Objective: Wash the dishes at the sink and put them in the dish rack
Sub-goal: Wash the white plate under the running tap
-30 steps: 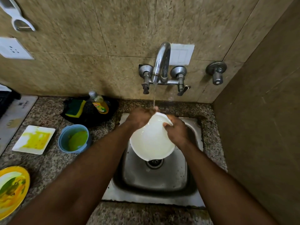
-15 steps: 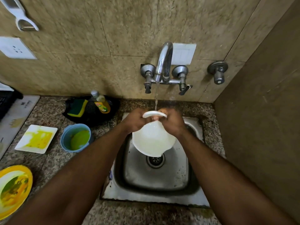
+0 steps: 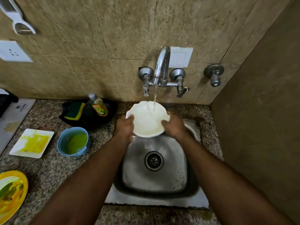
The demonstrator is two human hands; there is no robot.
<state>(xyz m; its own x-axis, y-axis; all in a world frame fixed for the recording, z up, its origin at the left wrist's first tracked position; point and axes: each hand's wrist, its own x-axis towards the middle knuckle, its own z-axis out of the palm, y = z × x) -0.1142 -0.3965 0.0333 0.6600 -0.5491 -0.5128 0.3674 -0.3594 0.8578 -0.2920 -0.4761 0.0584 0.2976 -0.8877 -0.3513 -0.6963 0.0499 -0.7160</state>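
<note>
Over the square steel sink (image 3: 154, 176), both hands hold a scalloped white plastic bowl (image 3: 146, 122) under running water: left hand (image 3: 125, 127) and right hand (image 3: 174, 126) fingers curled round opposite rims.

We have a single view, worn on the head, looking steeply down and forward from close above the sink (image 3: 155, 200), which sits at lower centre. It faces the tiled back wall (image 3: 113, 38) and the tap (image 3: 162, 65), with the granite counter (image 3: 48, 168) running off the left edge.
</note>
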